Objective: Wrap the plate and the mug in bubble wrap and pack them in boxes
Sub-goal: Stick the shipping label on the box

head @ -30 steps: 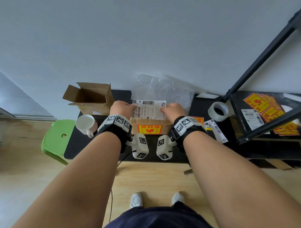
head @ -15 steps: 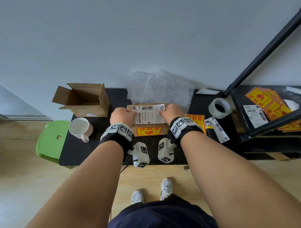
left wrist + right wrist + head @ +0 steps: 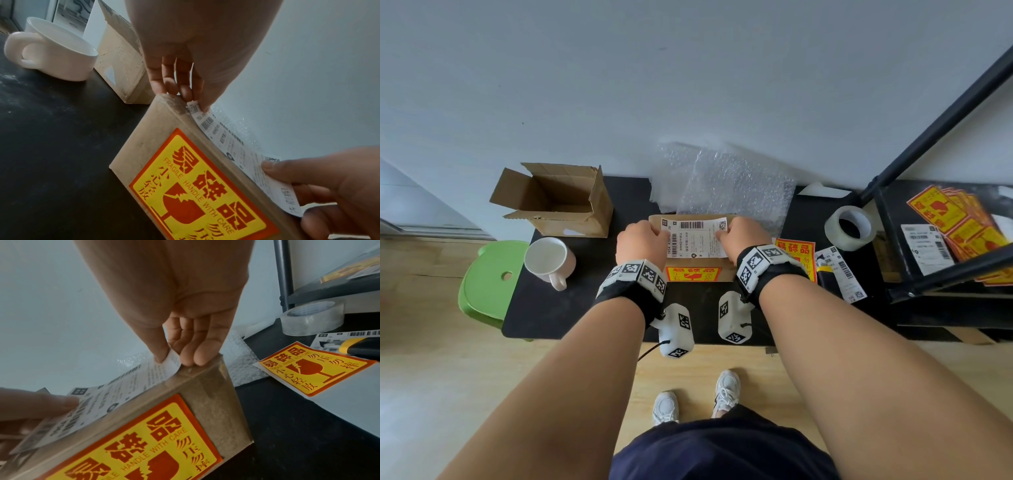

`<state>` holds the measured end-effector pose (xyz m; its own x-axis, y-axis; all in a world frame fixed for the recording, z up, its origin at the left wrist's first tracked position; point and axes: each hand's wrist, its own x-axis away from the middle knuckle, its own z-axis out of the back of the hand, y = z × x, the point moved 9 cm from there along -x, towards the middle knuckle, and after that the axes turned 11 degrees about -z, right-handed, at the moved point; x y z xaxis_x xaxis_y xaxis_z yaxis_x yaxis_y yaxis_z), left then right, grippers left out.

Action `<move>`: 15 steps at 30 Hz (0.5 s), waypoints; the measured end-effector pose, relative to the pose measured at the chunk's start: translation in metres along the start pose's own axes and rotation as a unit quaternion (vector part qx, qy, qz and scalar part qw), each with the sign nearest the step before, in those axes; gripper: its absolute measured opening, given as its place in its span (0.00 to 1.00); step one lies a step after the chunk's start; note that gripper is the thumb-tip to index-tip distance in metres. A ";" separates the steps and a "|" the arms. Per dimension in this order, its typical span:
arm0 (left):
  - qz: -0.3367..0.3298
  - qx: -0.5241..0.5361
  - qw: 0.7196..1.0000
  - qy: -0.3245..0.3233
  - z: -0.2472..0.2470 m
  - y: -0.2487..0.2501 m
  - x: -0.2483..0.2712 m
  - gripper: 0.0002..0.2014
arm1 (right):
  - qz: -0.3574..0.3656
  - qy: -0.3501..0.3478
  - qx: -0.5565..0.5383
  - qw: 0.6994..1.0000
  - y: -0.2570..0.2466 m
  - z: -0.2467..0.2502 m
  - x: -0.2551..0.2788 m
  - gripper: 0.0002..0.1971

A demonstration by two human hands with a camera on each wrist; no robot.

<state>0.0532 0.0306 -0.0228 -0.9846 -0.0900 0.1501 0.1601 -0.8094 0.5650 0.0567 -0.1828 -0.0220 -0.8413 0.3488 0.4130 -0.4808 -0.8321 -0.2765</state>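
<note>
A closed brown box (image 3: 725, 270) with a yellow-and-red fragile sticker (image 3: 693, 274) on its front stands on the black table (image 3: 571, 308). Over its top lies a white shipping label (image 3: 693, 240). My left hand (image 3: 642, 241) pinches the label's left end (image 3: 194, 105), and my right hand (image 3: 744, 236) pinches its right end (image 3: 170, 358), both stretching it just above the box top (image 3: 164, 129). A white mug (image 3: 549, 260) stands empty to the left. Bubble wrap (image 3: 726, 185) leans on the wall behind the box. No plate is in sight.
An open cardboard box (image 3: 554, 198) stands at the back left, near the mug. A roll of clear tape (image 3: 849, 228), loose fragile stickers (image 3: 796, 253) and spare labels (image 3: 840, 270) lie right. A black shelf frame (image 3: 945, 274) stands right; a green stool (image 3: 489, 277) left.
The label, first held tilted above the box, has come down and now lies flatter over the box top. Both hands still pinch its ends.
</note>
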 end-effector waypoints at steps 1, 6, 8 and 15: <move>-0.003 -0.007 1.000 0.000 -0.001 0.000 -0.001 0.09 | 0.003 0.005 0.008 1.000 -0.001 0.000 0.001 0.15; -0.025 -0.054 0.998 0.006 -0.001 0.007 -0.001 0.12 | 0.011 0.026 0.019 0.999 -0.003 0.002 0.005 0.14; -0.035 -0.068 0.997 0.003 0.000 0.010 0.000 0.14 | 0.012 0.028 0.016 0.999 -0.003 0.003 0.007 0.13; -0.044 -0.095 0.994 -0.028 -0.001 0.009 -0.004 0.15 | -0.008 0.039 -0.003 0.999 -0.001 0.007 0.012 0.16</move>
<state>0.0586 0.0231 -0.0186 -0.9879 0.0140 0.1543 0.0519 -0.9086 0.4144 0.0488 -0.1808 -0.0110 -0.8501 0.3952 0.3480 -0.4957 -0.8236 -0.2757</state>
